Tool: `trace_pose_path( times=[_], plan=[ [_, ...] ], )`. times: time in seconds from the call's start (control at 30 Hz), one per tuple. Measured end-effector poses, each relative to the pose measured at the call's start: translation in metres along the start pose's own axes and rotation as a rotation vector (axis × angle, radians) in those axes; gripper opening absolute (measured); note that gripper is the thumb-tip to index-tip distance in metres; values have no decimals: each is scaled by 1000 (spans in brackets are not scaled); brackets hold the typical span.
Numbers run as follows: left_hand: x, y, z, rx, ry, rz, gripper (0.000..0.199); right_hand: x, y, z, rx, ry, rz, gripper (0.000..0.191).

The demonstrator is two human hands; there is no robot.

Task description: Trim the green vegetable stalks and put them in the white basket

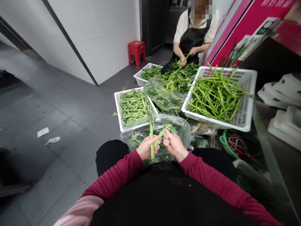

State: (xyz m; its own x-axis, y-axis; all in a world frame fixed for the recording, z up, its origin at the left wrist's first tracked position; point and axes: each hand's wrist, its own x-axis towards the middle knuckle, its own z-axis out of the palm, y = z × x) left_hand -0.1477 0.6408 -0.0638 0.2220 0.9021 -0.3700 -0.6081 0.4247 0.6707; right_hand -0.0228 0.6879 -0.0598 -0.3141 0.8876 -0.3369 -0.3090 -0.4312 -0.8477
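In the head view, the left hand (147, 148) holds an upright stalk (152, 152), thick and green; its fingers are closed around this stalk, and they hold also the lower part of a slanted stalk (160, 135), which crosses close beside the first; the right hand (174, 145) has its thumb and fingertips together on the slanted stalk, near the leafy head of it; both stalks are above the open plastic bag (185, 125), which is between the two knees and has more green leaves inside; just beyond the left edge of this bag is the white basket (118, 108), with cut stalks (135, 105) heaped from its near edge up to its far edge; to the right stands the large basket (248, 94), tilted, where long thin stems (215, 94) lie mostly toward the left edge, and its right side shows bare; behind the white basket, a small basket (140, 82) carries loose leaves (150, 72); beside it is a big leafy pile (180, 77), and over this pile a co-worker (194, 36) in dark apron holds one green stem (187, 57) with two hands; a red stool (136, 51) stands on the floor (77, 103) by the white wall (98, 34).
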Motion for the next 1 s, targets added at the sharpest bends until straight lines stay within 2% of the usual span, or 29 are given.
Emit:
trace_pose_path(
  times=[0.1, 0.13, 0.23, 0.3, 0.4, 0.5, 0.57, 0.63, 0.7, 0.8, 0.9, 1.0],
  plan=[
    [2, -3, 2, 5, 108, 57, 30, -5, 12, -3, -433, 122, -219, 33],
    [3, -5, 2, 4, 160, 75, 31, -7, 16, -5, -594, 98, -291, 29],
    [5, -9, 0, 60, 312, 108, 33, -11, 26, -14, -957, -80, -438, 4],
    [7, -14, -2, 131, 375, 123, 32, -13, 28, -19, -1111, -140, -473, 15],
    [12, -18, -6, 220, 422, 126, 31, -17, 27, -22, -1254, -197, -470, 24],
    [21, -15, -14, 199, 565, 151, 32, -15, 30, -29, -1394, -314, -418, 26],
    [26, -10, -21, 158, 643, 166, 34, -2, 32, -41, -1545, -317, -257, 22],
    [27, -3, -27, 170, 639, 175, 35, 20, 32, -60, -1669, -245, -50, 20],
    [26, 5, -31, 204, 628, 196, 34, 44, 27, -81, -1717, -186, 71, 28],
    [33, 24, -35, 257, 697, 230, 31, 65, 18, -101, -1714, -195, 75, 33],
    [58, 60, -37, 325, 747, 277, 28, 64, 19, -103, -1667, -257, 3, 25],
    [90, 103, -36, 376, 748, 339, 29, 54, 23, -96, -1507, -302, -88, 17]
  ],
)
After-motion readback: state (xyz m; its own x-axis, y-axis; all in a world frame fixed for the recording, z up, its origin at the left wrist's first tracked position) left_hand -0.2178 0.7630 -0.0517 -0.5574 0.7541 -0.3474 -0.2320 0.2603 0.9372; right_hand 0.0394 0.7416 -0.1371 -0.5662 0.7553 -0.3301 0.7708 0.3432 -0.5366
